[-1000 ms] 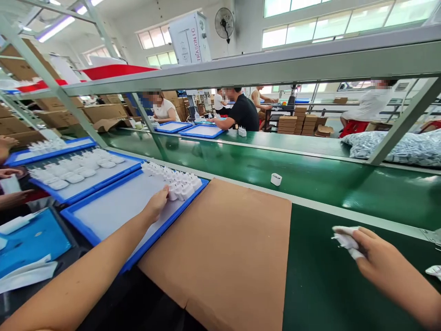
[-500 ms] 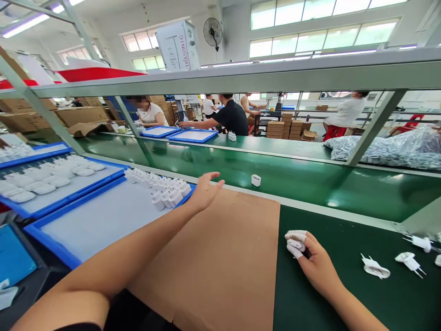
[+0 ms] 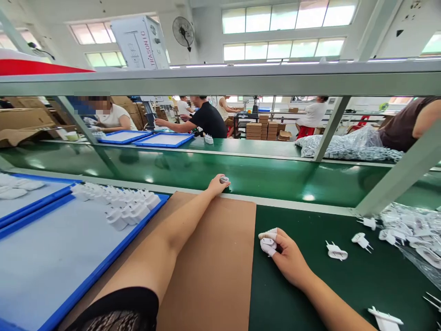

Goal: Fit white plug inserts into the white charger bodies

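My left hand (image 3: 217, 185) is stretched out over the near edge of the green belt, its fingers closed around a small white charger housing (image 3: 224, 179) with its open end showing. Over the dark green mat, beside the brown cardboard, my right hand (image 3: 280, 246) pinches a white plug part (image 3: 268, 242) between fingers that wear white finger cots. Loose white plug pieces with metal pins, such as this plug piece (image 3: 336, 251), lie to the right of that hand.
A blue-rimmed tray (image 3: 99, 269) on the left carries rows of white chargers (image 3: 127, 209). Brown cardboard (image 3: 210, 257) covers the middle of the bench. A plastic bag of plug pieces (image 3: 413, 230) lies at right. A slanted frame post (image 3: 399, 170) rises nearby. Co-workers sit beyond the belt (image 3: 275, 179).
My left hand has reached onto the belt and closed on the charger housing that stood there. My right hand keeps its pinch. The view has turned to the right.
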Motion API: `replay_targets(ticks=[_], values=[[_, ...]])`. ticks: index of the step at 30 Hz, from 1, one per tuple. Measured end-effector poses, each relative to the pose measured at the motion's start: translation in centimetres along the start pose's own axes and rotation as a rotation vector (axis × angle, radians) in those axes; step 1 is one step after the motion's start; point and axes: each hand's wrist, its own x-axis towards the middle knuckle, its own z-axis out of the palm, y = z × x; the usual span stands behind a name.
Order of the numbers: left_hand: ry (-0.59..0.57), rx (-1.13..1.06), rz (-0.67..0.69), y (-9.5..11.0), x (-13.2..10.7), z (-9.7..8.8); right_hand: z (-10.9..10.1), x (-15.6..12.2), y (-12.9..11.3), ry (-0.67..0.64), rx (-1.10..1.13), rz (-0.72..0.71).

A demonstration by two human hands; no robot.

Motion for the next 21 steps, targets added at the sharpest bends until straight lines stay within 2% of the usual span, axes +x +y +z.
replay_targets(ticks=[3,5,8,11,13,15,18,21], values=[[-0.012,0.001,-0.02,1.0,-0.5,0.0,0.0,0.0,-0.1,-0.003,0.024,0.002],[-0.03,-0.008,0.02,2.0,-2.0,0.1,0.0,0.1,-0.2,-0.002,0.03,-0.004],[-0.107,-0.045,0.118,3.7,-6.2,0.4,0.0,0.1,-0.1,0.007,0.022,-0.019],[-0.254,-0.135,0.225,5.2,-11.6,0.8,0.0,0.0,0.2,0.026,0.019,-0.017],[-0.352,-0.217,0.274,5.7,-14.9,1.1,0.0,-0.1,0.4,0.026,0.027,-0.012],[-0.405,-0.284,0.289,5.7,-17.2,1.3,0.1,-0.2,0.6,0.019,0.025,-0.01],[-0.424,-0.335,0.246,4.8,-18.6,1.9,0.0,-0.3,0.6,0.012,-0.002,-0.009],[-0.389,-0.284,0.223,3.7,-18.5,2.4,-0.1,-0.5,0.5,0.009,-0.023,0.004]])
